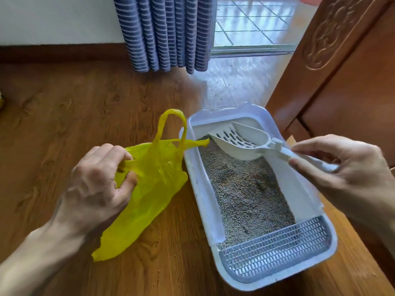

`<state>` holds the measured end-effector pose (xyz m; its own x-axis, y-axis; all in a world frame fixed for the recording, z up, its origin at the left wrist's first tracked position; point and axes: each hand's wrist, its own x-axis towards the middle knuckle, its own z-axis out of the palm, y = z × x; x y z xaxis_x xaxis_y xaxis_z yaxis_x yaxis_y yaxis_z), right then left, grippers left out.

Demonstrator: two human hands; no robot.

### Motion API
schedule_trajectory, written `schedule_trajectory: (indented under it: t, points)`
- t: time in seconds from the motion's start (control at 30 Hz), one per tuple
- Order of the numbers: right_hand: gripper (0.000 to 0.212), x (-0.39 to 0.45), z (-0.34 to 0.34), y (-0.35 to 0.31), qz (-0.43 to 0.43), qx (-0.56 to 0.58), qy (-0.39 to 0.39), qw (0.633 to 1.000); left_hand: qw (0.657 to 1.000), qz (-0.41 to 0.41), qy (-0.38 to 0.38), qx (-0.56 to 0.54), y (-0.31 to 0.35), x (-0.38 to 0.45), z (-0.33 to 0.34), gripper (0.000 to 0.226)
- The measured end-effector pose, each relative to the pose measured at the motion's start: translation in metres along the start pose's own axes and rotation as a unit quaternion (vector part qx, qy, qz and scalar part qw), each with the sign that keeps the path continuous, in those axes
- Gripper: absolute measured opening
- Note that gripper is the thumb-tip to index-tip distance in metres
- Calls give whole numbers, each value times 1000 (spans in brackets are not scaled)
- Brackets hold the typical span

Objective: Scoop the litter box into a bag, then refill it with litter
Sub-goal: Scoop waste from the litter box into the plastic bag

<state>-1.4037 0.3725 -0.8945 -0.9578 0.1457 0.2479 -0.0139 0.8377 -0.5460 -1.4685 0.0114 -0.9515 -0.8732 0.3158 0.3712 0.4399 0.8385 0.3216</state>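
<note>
Litter box (320,256) on floor (64,103), beside yellow bag (154,178). Left hand (96,184) clutches the bag's limp film; hold at mouth. Right hand (350,174) pinches scoop (245,142) handle. Scoop likely light, stiff; granules loose.

Litter box (193,167) flanked: bag (154,178) left, cabinet (342,82) right (tight); floor (64,99) open.

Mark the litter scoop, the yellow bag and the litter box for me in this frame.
litter scoop (241,142): head view, on its slotted bowl.
yellow plastic bag (154,178): head view, on the crumpled body beside the left hand.
litter box (275,257): head view, on the grey grate at its near end.
</note>
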Motion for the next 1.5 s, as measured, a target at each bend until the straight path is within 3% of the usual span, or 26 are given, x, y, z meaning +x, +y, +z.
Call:
schedule_trajectory:
  t: [0.3,0.6,0.77,0.87,1.17,1.5]
  points:
    - [20,10,19,28,104,-171,-68,977,992,91,-73,-48,17,-6,16,24]
    - [14,0,6,7,121,-390,-203,890,987,111,-98,-58,20,-10,26,23]
    - [10,-4,14,11,144,-418,-243,863,986,120,-102,-61,25,-8,29,22]
    - [13,-11,23,26,143,-409,-233,871,984,129,-103,-61,28,-6,31,22]
    - [21,-33,51,70,65,-313,-139,937,985,122,-113,-51,27,-12,30,23]
    - [17,-26,75,89,29,-239,-88,967,984,118,-120,-51,24,-12,31,23]
